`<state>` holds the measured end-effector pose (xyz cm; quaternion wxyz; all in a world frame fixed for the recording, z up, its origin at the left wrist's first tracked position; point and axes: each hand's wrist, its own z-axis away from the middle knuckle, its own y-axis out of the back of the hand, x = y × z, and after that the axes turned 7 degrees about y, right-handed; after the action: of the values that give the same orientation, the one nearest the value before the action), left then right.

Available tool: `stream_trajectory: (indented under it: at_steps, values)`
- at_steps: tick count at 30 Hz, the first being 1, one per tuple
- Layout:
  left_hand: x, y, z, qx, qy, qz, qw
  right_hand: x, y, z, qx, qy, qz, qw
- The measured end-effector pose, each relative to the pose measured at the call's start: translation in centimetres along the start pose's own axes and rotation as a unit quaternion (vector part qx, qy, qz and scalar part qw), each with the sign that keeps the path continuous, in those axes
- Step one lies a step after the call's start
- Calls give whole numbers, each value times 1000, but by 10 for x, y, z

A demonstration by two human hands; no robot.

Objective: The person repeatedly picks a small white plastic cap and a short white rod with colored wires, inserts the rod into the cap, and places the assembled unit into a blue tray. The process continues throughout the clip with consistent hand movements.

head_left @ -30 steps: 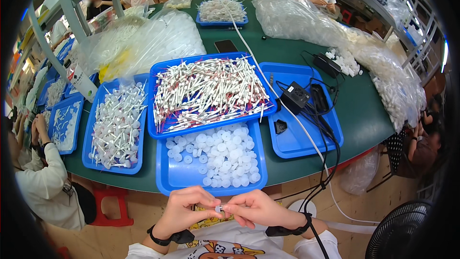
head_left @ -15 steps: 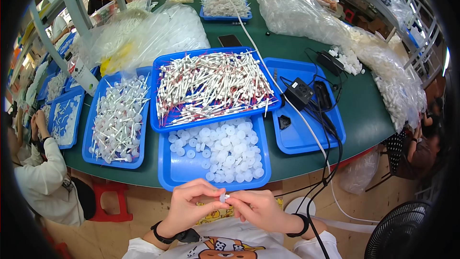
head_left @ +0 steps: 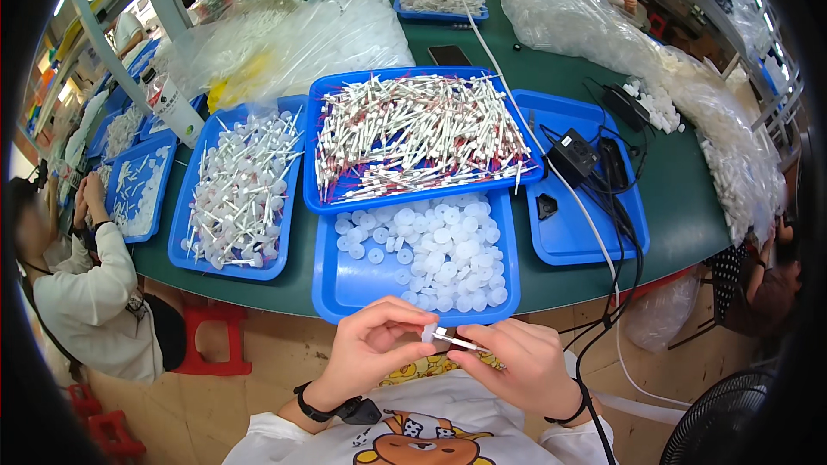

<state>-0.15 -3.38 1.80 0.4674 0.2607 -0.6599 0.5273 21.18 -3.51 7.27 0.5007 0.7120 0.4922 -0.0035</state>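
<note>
Pinched between the thumb and forefinger of my left hand [head_left: 375,346] is a translucent white plastic disc [head_left: 428,332]. My right hand [head_left: 524,363] grips a thin white stick [head_left: 463,344], whose blocky end meets the disc. Just beyond my hands, a blue tray [head_left: 345,297] holds many loose discs [head_left: 448,258] of the same kind. Overlapping that tray's far part is another blue tray [head_left: 315,194], heaped with white sticks with red parts [head_left: 422,133]. To the left, a third blue tray [head_left: 181,250] contains sticks fitted with discs [head_left: 239,194].
On the right lies a blue tray [head_left: 551,245] with a black power adapter [head_left: 573,155] and cables. A white cord [head_left: 517,112] crosses the green table [head_left: 689,215]. Plastic bags [head_left: 568,21] fill the back. A co-worker [head_left: 99,293] sits left; a black fan [head_left: 724,422] stands lower right.
My hands have drawn a little apart, exposing more of the white stick between the disc and my right fingers. The head view has shifted, so the trays appear farther right and higher.
</note>
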Motion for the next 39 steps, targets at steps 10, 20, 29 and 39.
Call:
stream_trajectory:
  at_steps: [10,20,29,39]
  values:
    - [4,12,4,18,17,-71,997,2,-16,-4,2,33,-10,999]
    - [10,32,8,73,-58,-195,976,18,-23,-26,-91,-9,-98,991]
    - [49,106,17,470,-155,-499,711,56,16,-93,42,-95,43,994]
    - [13,54,-4,143,-124,-634,750,109,-28,-173,-80,8,132,988]
